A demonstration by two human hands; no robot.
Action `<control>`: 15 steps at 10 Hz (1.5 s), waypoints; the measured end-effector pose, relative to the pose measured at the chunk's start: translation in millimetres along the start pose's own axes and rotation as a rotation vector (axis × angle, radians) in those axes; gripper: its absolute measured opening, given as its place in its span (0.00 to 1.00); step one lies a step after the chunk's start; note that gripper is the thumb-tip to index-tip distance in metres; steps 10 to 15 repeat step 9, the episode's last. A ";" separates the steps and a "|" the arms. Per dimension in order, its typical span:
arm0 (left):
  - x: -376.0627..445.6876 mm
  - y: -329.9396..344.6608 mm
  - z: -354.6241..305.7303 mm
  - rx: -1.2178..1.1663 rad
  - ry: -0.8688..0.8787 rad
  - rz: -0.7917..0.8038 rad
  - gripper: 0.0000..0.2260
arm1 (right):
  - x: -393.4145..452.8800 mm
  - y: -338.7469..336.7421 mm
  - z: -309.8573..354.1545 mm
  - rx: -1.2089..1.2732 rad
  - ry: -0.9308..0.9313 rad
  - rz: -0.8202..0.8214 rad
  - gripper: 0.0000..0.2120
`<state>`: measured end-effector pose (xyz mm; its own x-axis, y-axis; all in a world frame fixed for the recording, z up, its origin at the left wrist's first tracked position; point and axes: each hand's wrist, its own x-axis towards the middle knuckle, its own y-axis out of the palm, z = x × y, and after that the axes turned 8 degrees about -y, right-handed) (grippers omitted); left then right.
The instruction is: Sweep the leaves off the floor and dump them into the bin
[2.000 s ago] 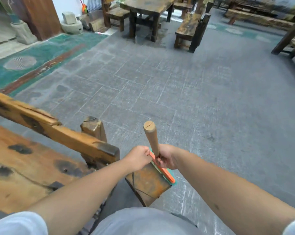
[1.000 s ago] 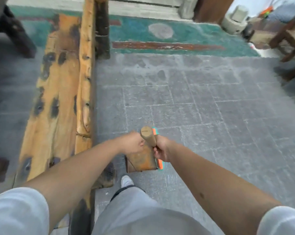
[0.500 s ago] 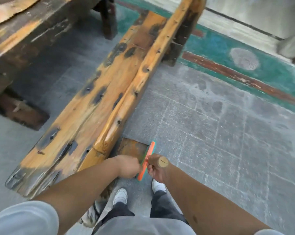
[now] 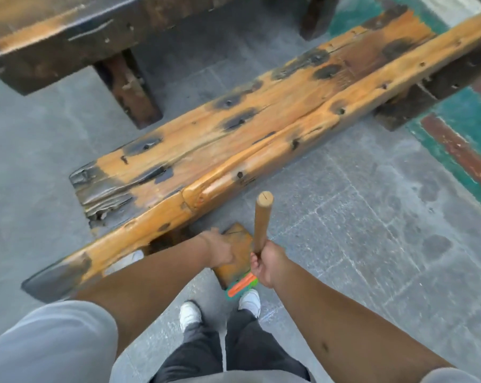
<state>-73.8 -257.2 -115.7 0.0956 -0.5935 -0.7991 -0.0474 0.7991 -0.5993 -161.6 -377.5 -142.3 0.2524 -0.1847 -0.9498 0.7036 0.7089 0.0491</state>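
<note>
Left hand reaches down beside the bench; its fingers are hidden, so its grip cannot be told. Right hand grips the upright broom handle, with the orange-green broom head below, above the shoes.

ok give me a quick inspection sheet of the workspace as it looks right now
surface: grey stone-tile floor, stained; no leaves seen
job's things: round wooden broom handle upright; orange-and-green plastic strip beneath it; no bin seen
clutter: nothing seen
grippers: right hand grips the handle; left hand beside it, over the wooden post, fingers hidden
cables: nothing seen
surroundings: long orange-brown wooden bench; dark wooden table; green painted floor band; white shoes
</note>
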 end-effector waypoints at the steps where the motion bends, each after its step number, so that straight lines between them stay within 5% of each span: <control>1: 4.3 14.8 -13.0 -0.137 -0.146 0.133 0.18 | 8.8 4.4 -11.4 -0.070 0.022 -0.006 0.13; 5: -35.7 71.0 -20.0 -0.657 -0.478 -0.223 0.21 | 22.9 74.3 -42.1 -0.320 -0.040 0.119 0.17; 7: -76.6 68.9 -56.6 -0.718 -0.547 -0.170 0.25 | 12.9 94.1 -45.3 -0.514 -0.070 0.181 0.20; 9: -131.0 87.4 -71.6 -0.891 -0.540 -0.336 0.21 | -8.9 78.6 -42.2 -0.741 -0.187 0.164 0.22; 15: -131.0 87.4 -71.6 -0.891 -0.540 -0.336 0.21 | -8.9 78.6 -42.2 -0.741 -0.187 0.164 0.22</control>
